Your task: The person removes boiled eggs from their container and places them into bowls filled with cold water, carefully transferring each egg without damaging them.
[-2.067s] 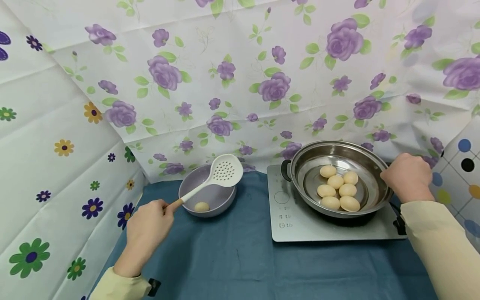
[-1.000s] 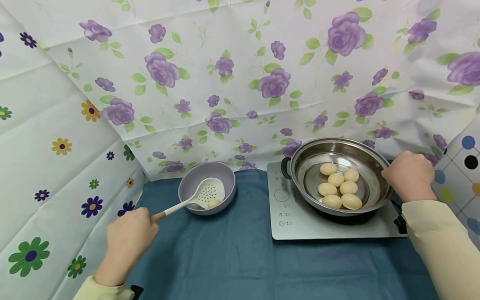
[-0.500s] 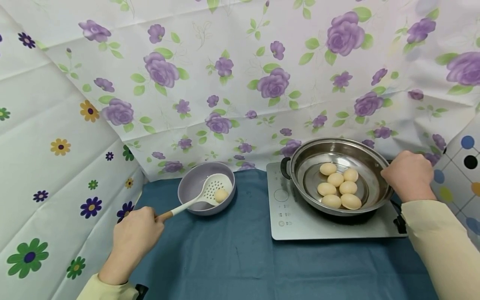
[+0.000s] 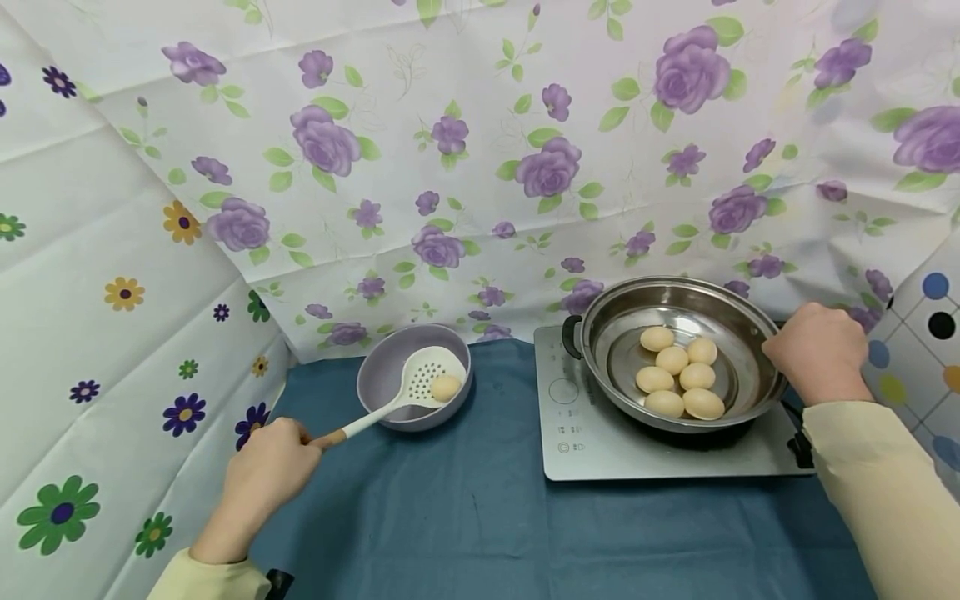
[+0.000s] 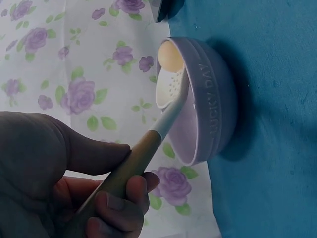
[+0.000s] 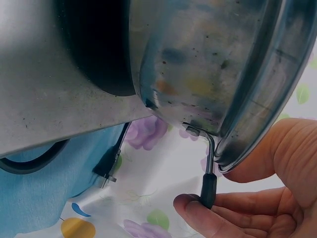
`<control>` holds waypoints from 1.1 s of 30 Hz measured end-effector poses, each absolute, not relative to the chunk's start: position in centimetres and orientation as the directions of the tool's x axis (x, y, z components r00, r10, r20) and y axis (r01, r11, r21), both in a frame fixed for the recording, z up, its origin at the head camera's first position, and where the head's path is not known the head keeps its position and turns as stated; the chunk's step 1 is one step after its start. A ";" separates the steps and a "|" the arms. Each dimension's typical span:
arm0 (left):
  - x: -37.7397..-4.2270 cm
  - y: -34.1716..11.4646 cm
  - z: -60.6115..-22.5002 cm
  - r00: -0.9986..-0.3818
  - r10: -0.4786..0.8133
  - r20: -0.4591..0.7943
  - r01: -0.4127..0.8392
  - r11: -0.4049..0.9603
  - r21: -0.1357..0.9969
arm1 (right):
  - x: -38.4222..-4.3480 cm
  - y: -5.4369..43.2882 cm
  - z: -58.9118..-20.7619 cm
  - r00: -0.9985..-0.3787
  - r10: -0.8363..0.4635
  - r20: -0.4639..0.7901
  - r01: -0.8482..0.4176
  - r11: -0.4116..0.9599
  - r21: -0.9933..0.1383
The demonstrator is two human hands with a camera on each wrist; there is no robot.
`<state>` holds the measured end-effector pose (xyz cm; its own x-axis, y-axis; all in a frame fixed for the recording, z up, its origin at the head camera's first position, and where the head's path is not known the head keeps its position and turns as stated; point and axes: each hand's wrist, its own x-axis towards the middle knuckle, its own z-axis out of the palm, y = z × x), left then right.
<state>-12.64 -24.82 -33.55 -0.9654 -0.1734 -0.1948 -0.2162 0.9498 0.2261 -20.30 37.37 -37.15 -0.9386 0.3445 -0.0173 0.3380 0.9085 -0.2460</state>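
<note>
My left hand [image 4: 267, 477] grips the wooden handle of a white slotted skimmer [image 4: 415, 369], fingers curled round it in the left wrist view. One egg [image 4: 446, 387] lies on the perforated head, inside the mouth of a purple bowl [image 4: 380, 372]. Over at the right, my right hand [image 4: 822, 350] holds the side handle [image 6: 209, 191] of a steel pan [image 4: 731, 321]. In the right wrist view the thumb presses near the rim and the fingers lie under that black handle. Several eggs [image 4: 671, 360] sit clustered in the pan.
The pan is over a flat silver induction cooker [image 4: 562, 458]. A black plug [image 6: 106, 166] on a cord hangs by its right side. Blue cloth [image 4: 450, 517] covers the table, and flowered sheeting [image 4: 450, 167] stands close behind the bowl and cooker.
The skimmer has gone from above the bowl down into it, then risen slightly. The egg from the bowl's bottom now lies on its head. My right hand stays on the pan handle.
</note>
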 end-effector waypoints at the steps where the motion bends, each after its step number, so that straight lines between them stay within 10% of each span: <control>1: -12.7 -24.9 -33.6 -0.965 -0.177 -0.195 -0.221 0.946 0.236 | -20.3 37.4 -37.1 -0.939 0.343 -0.015 0.336 0.909 -0.246; 33: -12.8 -26.0 -33.8 -0.954 -0.220 -0.203 -0.268 0.930 0.252 | -20.2 37.2 -37.2 -0.936 0.350 -0.031 0.346 0.902 -0.259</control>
<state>-12.78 -25.98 -33.85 -0.9541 -0.2204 -0.2027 -0.2682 0.9299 0.2515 -20.24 37.23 -37.21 -0.9362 0.3502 -0.0309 0.3459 0.9017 -0.2593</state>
